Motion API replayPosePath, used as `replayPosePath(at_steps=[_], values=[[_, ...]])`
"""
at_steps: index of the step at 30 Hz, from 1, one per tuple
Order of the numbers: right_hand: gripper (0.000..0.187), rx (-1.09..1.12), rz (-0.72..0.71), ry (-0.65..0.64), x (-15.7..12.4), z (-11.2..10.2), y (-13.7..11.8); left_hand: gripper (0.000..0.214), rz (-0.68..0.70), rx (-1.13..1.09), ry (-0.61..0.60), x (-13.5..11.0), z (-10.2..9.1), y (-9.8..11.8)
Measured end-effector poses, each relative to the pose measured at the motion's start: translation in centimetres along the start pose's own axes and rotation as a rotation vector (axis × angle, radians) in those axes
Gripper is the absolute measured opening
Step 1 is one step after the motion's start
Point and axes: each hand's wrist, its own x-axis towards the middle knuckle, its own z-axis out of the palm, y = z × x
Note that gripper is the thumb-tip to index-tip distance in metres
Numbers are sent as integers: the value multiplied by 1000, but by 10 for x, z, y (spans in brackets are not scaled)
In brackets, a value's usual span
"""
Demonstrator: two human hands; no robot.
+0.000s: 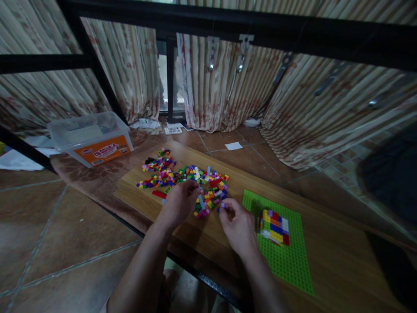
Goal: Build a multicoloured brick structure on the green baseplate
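Spreading just beyond the hands, loose bricks lie on the board.

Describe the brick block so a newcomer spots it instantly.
On the wooden board, find the green baseplate beside the right hand. On it sits the brick block; unlike the loose bricks farther left, its pieces form one compact, multicoloured stack.

Both your bare forearms reach forward, hands apart.
Your left hand curls inward, fingertips too dim to read surely; your right hand pinches thumb against forefinger side.
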Motion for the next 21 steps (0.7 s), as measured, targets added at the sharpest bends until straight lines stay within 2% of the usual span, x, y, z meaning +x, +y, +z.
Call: replayPosePath(at_steps=[4, 10, 17, 21], values=[[16, 93, -22, 34, 0, -4, 0, 25, 7, 7, 1, 1, 3, -5], [21, 48, -18, 95, 0, -21, 12, 26, 15, -44, -24, 1, 2, -5], [26, -115, 14, 268, -3, -75, 59, 27, 33, -43, -16, 5, 9, -16], [28, -105, 119, 242, -7, -84, 82, 27, 40, -19, -5, 6, 12, -20]])
